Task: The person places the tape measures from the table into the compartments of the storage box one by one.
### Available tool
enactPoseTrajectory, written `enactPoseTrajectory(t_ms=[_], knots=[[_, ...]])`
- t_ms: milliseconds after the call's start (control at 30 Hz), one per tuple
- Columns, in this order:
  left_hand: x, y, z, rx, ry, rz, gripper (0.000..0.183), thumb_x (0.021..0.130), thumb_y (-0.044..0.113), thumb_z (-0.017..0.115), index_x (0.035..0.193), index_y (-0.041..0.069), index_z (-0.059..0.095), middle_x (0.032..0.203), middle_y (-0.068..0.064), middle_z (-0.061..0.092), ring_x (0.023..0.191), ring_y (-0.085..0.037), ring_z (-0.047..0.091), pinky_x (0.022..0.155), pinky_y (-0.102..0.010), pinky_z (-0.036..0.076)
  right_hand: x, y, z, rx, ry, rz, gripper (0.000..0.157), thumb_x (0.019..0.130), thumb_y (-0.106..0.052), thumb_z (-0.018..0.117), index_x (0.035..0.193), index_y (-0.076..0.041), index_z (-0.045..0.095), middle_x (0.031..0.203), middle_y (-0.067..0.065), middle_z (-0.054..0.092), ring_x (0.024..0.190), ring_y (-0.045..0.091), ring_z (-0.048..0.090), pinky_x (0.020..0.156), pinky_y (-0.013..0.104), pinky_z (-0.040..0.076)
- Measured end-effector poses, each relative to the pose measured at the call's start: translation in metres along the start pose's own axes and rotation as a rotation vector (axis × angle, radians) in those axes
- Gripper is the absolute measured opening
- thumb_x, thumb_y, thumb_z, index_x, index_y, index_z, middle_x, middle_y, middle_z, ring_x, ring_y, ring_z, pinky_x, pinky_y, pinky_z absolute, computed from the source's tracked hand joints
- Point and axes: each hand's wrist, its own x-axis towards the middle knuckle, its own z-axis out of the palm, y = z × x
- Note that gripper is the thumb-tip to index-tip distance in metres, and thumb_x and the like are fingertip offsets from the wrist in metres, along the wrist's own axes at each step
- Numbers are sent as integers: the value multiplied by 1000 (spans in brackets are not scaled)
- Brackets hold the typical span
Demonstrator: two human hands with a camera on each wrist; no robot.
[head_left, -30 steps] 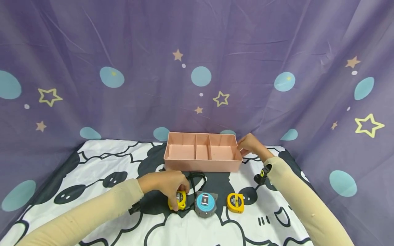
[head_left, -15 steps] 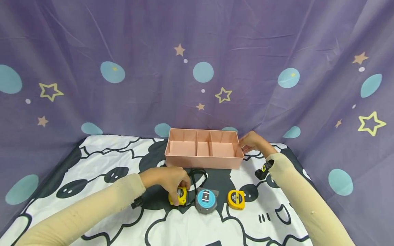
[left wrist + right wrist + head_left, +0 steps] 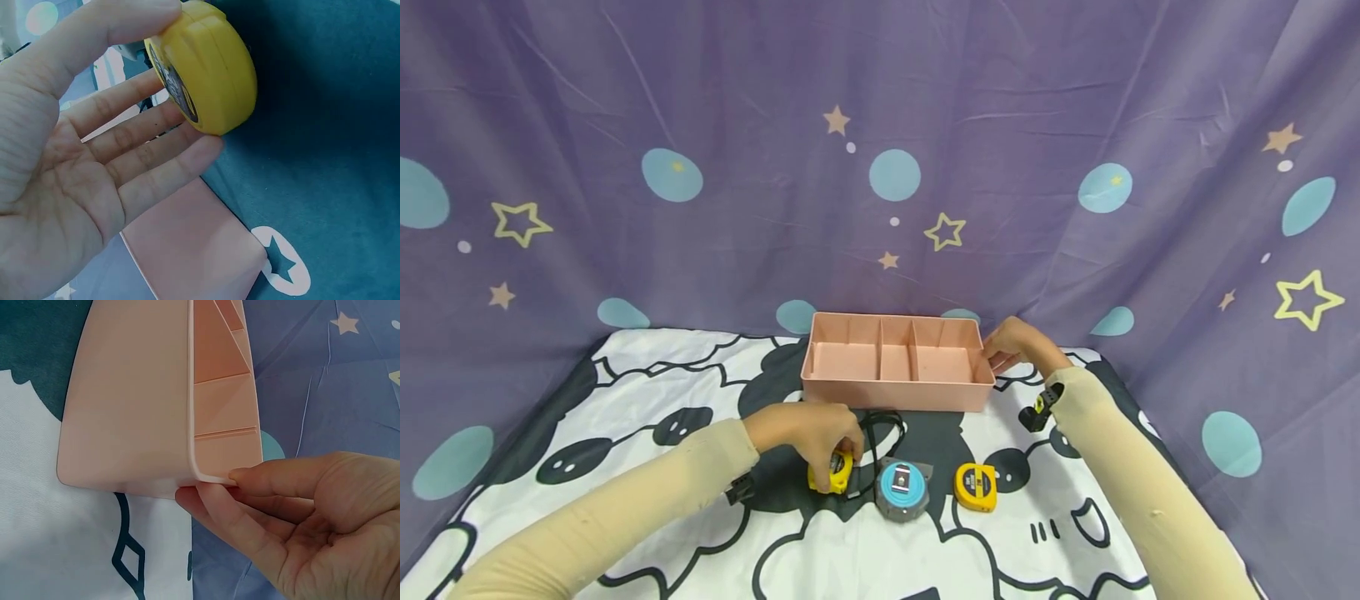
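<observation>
My left hand [image 3: 816, 429] pinches a yellow tape measure [image 3: 839, 473] between thumb and fingertips, left of the other things on the cloth. In the left wrist view the tape measure [image 3: 219, 75] stands tilted at the fingertips, its dark label partly turned away. My right hand [image 3: 1018, 343] grips the right end of a pink divided box [image 3: 898, 397]. The right wrist view has the thumb on the rim and the fingers against the outer wall of the box [image 3: 131, 400]. Three compartments show in it, with nothing in them.
A round grey tape measure with a blue face [image 3: 902, 490] lies in front of the box, a black cord [image 3: 901, 429] behind it. Farther right lies a yellow-orange tape measure [image 3: 975, 488]. A purple curtain [image 3: 760, 167] hangs directly behind the box.
The head view has tilted slightly. My left hand, with the yellow tape measure, has shifted a little away from me and to the left. The right hand keeps its grip on the box.
</observation>
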Motion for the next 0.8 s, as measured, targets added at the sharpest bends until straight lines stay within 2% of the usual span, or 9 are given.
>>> enactPoseTrajectory(t_ms=[167, 367, 567, 800], knots=[[1, 1, -7, 11, 5, 3, 47, 65, 18, 96, 108, 13, 78, 100, 9, 75, 89, -4, 64, 86, -20, 55, 1, 0, -1, -7, 3, 16, 42, 90, 7, 61, 128, 23, 55, 108, 33, 72, 83, 29, 75, 77, 40, 63], [-2, 4, -21, 27, 28, 24, 50, 66, 16, 94, 113, 10, 77, 105, 5, 75, 92, -5, 65, 86, -21, 56, 3, -1, -2, -22, 9, 23, 41, 89, 6, 62, 127, 22, 57, 104, 31, 73, 80, 27, 75, 75, 39, 63], [-11, 12, -44, 13, 83, 43, 52, 66, 13, 93, 115, 8, 77, 110, 0, 76, 98, -11, 68, 88, -25, 57, 4, -2, -1, -17, 17, 27, 39, 89, 6, 63, 124, 21, 59, 99, 28, 75, 75, 24, 74, 76, 40, 63], [-22, 18, -74, 7, 131, 73, 49, 67, 11, 92, 114, 10, 76, 106, 0, 76, 96, -17, 69, 85, -29, 59, 4, 0, -1, -36, 10, 33, 39, 91, 4, 62, 126, 21, 58, 114, 33, 70, 89, 31, 75, 79, 39, 63]])
